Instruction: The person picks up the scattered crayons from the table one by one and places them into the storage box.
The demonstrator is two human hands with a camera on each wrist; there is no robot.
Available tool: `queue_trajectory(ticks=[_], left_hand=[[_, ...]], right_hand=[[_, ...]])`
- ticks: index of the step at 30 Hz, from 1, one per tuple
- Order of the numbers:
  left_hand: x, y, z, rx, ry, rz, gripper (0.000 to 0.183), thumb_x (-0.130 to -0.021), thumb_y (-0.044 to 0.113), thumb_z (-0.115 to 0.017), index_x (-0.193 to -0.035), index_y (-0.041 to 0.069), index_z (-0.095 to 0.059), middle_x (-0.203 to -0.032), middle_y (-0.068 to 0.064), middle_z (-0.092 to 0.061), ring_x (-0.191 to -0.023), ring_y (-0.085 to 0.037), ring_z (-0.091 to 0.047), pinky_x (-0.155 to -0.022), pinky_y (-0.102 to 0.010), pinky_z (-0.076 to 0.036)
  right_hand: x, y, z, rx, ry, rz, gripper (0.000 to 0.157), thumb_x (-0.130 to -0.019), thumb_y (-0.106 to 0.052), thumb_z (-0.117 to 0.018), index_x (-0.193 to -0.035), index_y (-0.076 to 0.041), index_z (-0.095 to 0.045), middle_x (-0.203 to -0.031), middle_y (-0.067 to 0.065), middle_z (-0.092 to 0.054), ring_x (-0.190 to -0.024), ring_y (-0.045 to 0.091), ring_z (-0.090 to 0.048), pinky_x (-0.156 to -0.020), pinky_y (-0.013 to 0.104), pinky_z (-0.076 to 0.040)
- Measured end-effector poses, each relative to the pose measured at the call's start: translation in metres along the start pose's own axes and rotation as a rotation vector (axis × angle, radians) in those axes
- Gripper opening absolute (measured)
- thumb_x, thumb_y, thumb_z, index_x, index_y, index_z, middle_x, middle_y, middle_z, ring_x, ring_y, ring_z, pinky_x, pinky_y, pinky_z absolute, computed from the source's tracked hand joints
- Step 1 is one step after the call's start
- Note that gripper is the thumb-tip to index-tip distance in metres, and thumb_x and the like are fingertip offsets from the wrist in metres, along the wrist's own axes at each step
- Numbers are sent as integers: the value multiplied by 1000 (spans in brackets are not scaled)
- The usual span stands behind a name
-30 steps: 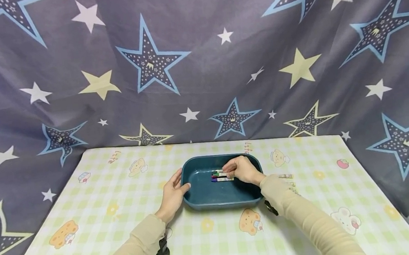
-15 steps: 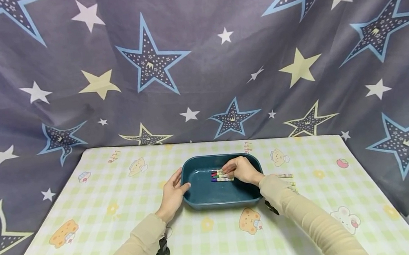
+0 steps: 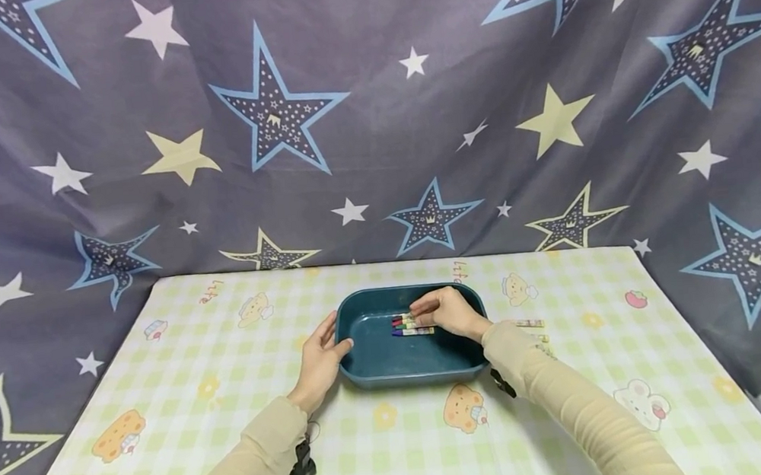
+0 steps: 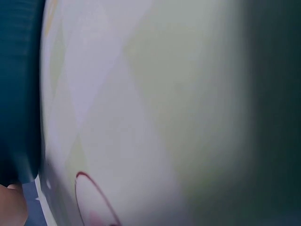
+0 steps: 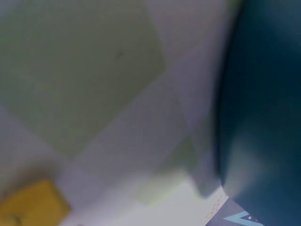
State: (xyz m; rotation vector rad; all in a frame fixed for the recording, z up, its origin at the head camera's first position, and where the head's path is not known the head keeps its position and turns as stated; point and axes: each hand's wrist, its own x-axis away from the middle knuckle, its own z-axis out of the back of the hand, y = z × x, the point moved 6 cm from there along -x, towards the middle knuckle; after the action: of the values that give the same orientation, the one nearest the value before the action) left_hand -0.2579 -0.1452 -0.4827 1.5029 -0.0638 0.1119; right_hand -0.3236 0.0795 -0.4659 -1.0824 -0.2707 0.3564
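Left hand [image 3: 317, 362] pinches bin [image 3: 395, 358] rim; right hand [image 3: 448, 313] at crayons [image 3: 419, 332] inside bin, can't tell if pinching. Only right wrist view shows blurred yellow object [image 5: 35, 205] outside bin. Checked tablecloth [image 3: 168, 457], starry curtain [image 3: 371, 139] behind.

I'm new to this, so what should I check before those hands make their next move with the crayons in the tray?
1. Tray sitting flat on the table: ok.
2. Left hand holding the tray's left end: ok, thumb over the rim.
3. Crayons inside lying side by side: ok, as far as they show.
4. Right hand pinching a crayon firmly: cannot tell, its fingers hide that.
5. Loose crayons right of the tray fully visible: not ok, the right sleeve partly covers them.
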Motion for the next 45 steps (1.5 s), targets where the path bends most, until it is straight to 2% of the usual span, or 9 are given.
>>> queue_trajectory(ticks=[8, 14, 17, 22, 28, 33, 38, 41, 45], left_hand=[[-1, -6, -2, -15, 11, 5, 64, -87, 2, -55, -144, 9, -28, -148, -13, -30, -135, -27, -30, -107, -36, -35], [1, -9, -1, -23, 2, 20, 64, -87, 3, -55, -145, 10, -27, -149, -11, -28, -136, -27, -30, -108, -35, -35], [0, -10, 0, -18, 4, 20, 64, -87, 3, -55, -145, 10, -27, -149, -10, -28, -136, -26, -30, -107, -34, -35], [-2, -8, 0, -11, 1, 11, 64, -88, 3, -55, -145, 9, -27, -148, -12, -29, -136, -27, -29, -107, -35, -35], [-1, -9, 1, -15, 1, 21, 64, -88, 2, -55, -145, 9, -26, -148, -11, -30, -136, -26, -30, -107, -35, -36], [-2, -8, 1, -11, -4, 16, 64, -88, 2, -54, -145, 9, -26, -148, -12, -29, -136, -26, -29, -107, -34, -35], [-3, -5, 1, -3, 1, 10, 65, -87, 1, -55, -145, 9, -27, -148, -14, -29, -136, -28, -30, -107, -35, -35], [-2, -4, 0, -3, -2, 6, 65, -87, 0, -54, -145, 7, -26, -148, -15, -29, -136, -29, -29, -107, -36, -35], [-2, -4, 0, -8, -2, 9, 64, -87, 2, -55, -145, 9, -27, -148, -13, -29, -136, -26, -30, -107, -34, -35]], right_hand=[[2, 3, 6, -55, 37, -5, 31, -79, 0, -67, -110, 6, -64, -103, 20, -67, -91, 26, -66, -78, 29, -56], [11, -2, 14, -157, 19, -8, 38, -81, 0, -65, -118, 6, -59, -114, 27, -60, -99, 33, -63, -85, 39, -54], [17, -10, 23, -155, 28, 3, 38, -82, -2, -65, -119, 5, -58, -116, 27, -59, -101, 32, -62, -87, 40, -53], [26, -20, 44, -135, 65, 9, 37, -82, -6, -67, -118, 3, -60, -115, 25, -60, -103, 29, -62, -83, 31, -55], [42, -28, 69, -157, 81, 8, 40, -82, -6, -66, -121, -1, -59, -119, 25, -58, -111, 37, -55, -86, 29, -54], [53, -24, 92, -94, 113, 1, 39, -82, -9, -67, -120, -2, -59, -118, 20, -60, -111, 34, -57, -85, 28, -54], [63, -14, 118, -22, 155, -1, 37, -83, -11, -67, -118, -2, -61, -117, 18, -62, -106, 25, -61, -80, 22, -54], [68, -5, 130, -22, 162, -11, 38, -83, -12, -67, -119, -2, -60, -118, 19, -61, -103, 19, -63, -79, 20, -54], [75, 12, 142, -41, 176, -16, 40, -83, -11, -67, -119, 2, -58, -119, 23, -59, -101, 19, -64, -80, 19, -54]])
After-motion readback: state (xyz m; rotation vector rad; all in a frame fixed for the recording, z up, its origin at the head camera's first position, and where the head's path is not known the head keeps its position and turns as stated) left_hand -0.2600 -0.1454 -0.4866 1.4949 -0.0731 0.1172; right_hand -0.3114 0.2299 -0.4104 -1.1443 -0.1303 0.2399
